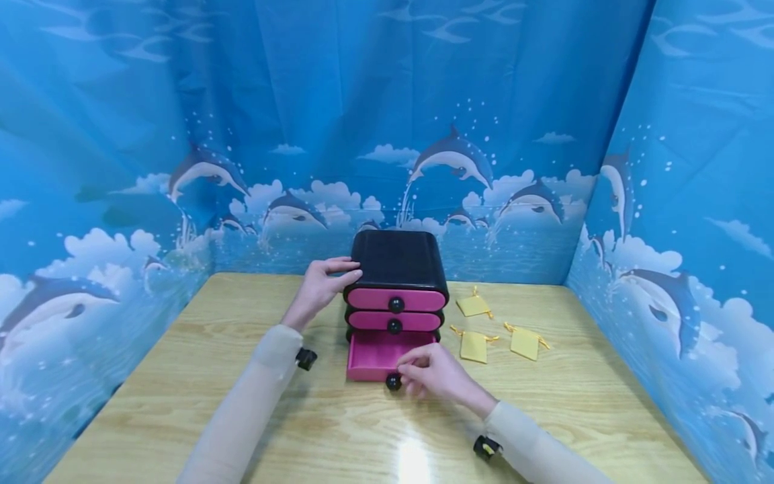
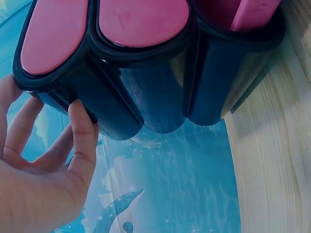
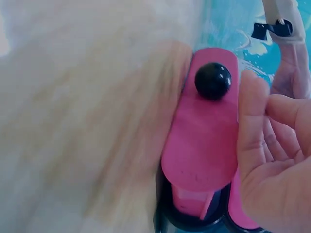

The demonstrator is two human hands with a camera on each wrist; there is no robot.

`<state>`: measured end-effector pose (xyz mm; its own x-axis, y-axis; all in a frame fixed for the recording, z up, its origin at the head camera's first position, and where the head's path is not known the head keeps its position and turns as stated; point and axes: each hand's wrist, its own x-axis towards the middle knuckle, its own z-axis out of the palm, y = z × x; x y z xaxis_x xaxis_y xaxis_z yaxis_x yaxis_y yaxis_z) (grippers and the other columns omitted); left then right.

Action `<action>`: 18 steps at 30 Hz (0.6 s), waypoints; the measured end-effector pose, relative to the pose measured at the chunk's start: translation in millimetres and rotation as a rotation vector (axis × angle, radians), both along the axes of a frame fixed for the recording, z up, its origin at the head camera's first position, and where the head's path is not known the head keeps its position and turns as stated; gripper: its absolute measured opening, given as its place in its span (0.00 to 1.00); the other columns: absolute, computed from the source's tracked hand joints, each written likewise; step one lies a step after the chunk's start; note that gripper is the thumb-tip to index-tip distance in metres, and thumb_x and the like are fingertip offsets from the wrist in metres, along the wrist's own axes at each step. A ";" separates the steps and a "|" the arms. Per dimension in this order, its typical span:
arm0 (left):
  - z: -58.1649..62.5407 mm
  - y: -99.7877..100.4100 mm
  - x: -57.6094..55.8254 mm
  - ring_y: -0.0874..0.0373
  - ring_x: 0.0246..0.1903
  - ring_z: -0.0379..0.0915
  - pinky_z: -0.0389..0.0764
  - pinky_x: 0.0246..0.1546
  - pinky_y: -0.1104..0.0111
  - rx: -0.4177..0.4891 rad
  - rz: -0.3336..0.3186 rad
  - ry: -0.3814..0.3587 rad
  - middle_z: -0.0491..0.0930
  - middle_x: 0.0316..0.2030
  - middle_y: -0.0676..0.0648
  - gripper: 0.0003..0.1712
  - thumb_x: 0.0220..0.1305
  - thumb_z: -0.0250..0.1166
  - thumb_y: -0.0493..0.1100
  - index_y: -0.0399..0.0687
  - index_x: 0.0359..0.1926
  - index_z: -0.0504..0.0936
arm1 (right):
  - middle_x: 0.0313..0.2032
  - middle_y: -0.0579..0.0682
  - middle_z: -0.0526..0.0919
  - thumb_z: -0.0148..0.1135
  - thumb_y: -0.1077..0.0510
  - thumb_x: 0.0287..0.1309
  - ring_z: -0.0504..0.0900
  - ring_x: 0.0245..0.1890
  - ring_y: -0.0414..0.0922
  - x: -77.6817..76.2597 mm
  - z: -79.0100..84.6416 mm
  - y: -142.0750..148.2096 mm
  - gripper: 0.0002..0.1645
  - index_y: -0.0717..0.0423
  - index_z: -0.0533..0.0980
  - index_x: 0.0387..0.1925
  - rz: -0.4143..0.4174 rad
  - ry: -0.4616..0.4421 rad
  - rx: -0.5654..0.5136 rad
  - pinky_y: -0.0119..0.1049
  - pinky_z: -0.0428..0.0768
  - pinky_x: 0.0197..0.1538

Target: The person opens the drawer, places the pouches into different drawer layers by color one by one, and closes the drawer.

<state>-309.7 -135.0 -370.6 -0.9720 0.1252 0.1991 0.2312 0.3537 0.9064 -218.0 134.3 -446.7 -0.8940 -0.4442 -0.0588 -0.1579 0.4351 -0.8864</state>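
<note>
A small black drawer cabinet (image 1: 396, 259) with three pink-fronted drawers and round black knobs stands on the table. Its bottom drawer (image 1: 370, 359) is pulled out, and the inside that shows is bare. My left hand (image 1: 320, 286) rests its fingers on the upper left side of the cabinet, with the fingertips against the black casing in the left wrist view. Beside the bottom drawer's front is my right hand (image 1: 438, 373), its fingers loosely bent and nothing visible between them. The bottom knob (image 3: 213, 81) is apart from these fingers in the right wrist view.
Three small yellow drawstring pouches lie right of the cabinet: a back pouch (image 1: 474, 306), a front pouch (image 1: 474, 347) and a right pouch (image 1: 525, 343). A dolphin-print curtain (image 1: 338, 134) encloses the wooden table (image 1: 199, 376) at the back and sides.
</note>
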 end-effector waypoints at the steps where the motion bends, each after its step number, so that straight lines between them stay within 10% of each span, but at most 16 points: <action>1: 0.2 0.3 0.2 0.48 0.72 0.56 0.76 0.60 0.51 -0.002 0.000 0.002 0.69 0.68 0.48 0.24 0.61 0.69 0.56 0.54 0.56 0.83 | 0.27 0.50 0.87 0.64 0.56 0.63 0.85 0.23 0.45 -1.0 1.0 1.1 0.11 0.56 0.84 0.44 -0.013 0.013 -0.001 0.36 0.82 0.23; 18: -0.9 0.5 -0.7 0.48 0.72 0.55 0.70 0.65 0.49 -0.019 0.007 0.004 0.69 0.68 0.48 0.26 0.61 0.69 0.58 0.53 0.57 0.83 | 0.27 0.52 0.86 0.66 0.54 0.62 0.82 0.23 0.45 -28.7 11.2 29.3 0.13 0.58 0.84 0.43 -0.191 0.069 -0.073 0.30 0.72 0.19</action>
<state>-310.4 -134.5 -371.4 -0.9721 0.1223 0.2003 0.2321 0.3729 0.8984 -246.7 163.6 -435.5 -0.9632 -0.2669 0.0317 -0.1401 0.3979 -0.9067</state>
